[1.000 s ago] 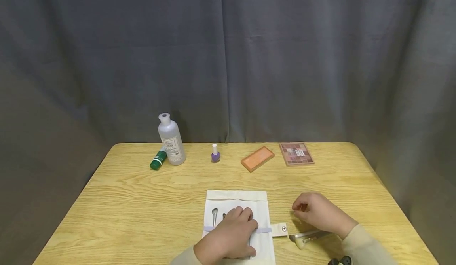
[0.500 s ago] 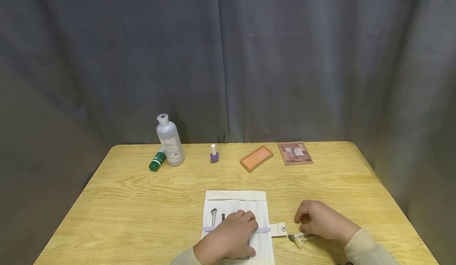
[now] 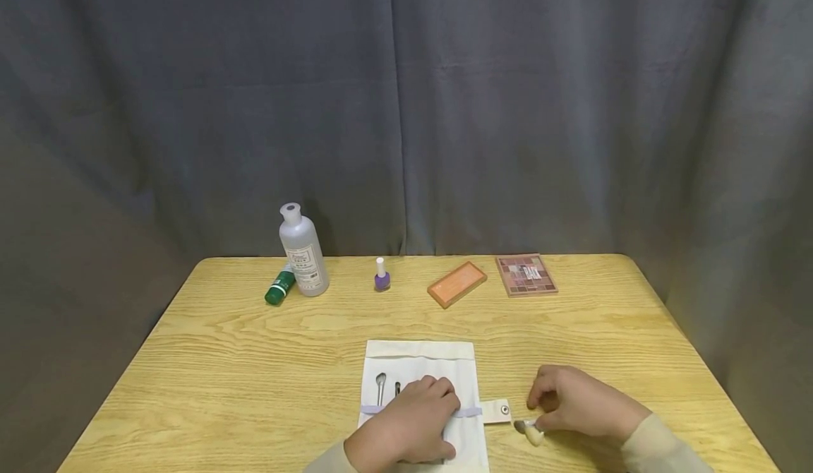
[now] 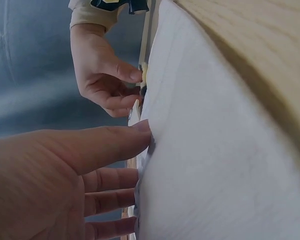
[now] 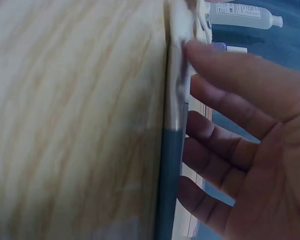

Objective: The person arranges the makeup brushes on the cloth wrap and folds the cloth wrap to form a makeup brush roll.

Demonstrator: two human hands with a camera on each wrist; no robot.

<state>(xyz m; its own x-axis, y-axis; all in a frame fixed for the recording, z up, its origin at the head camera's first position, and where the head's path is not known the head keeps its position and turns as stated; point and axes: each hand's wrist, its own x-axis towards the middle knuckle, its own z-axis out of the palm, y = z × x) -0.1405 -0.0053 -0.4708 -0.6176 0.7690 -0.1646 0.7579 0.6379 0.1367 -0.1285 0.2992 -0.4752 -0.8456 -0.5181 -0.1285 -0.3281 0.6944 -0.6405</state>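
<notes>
An off-white fabric brush roll [image 3: 466, 448] lies flat on the table, with a lilac elastic band across it. Two makeup brushes [image 3: 381, 381] show in it to the left of my left hand [image 3: 416, 423], which rests on the roll with its fingers spread. Beside the roll's snap tab [image 3: 497, 411] lie loose brushes, one dark-tipped [image 3: 521, 426] and one cream-tipped [image 3: 534, 436]. My right hand [image 3: 581, 402] is over them. In the right wrist view its thumb touches the silver ferrule of a brush [image 5: 175, 110] with a blue-grey handle; its other fingers are loosely bent.
Along the table's back stand a clear bottle [image 3: 305, 258] and a purple nail polish bottle [image 3: 382, 280]. A green tube [image 3: 280, 288], an orange case [image 3: 457, 284] and a brown palette [image 3: 526, 274] lie there too. A grey curtain [image 3: 406, 106] hangs behind.
My right hand has come down and slightly right, from above the table onto the loose brushes, and covers more of them. My left hand has stayed in place on the roll.
</notes>
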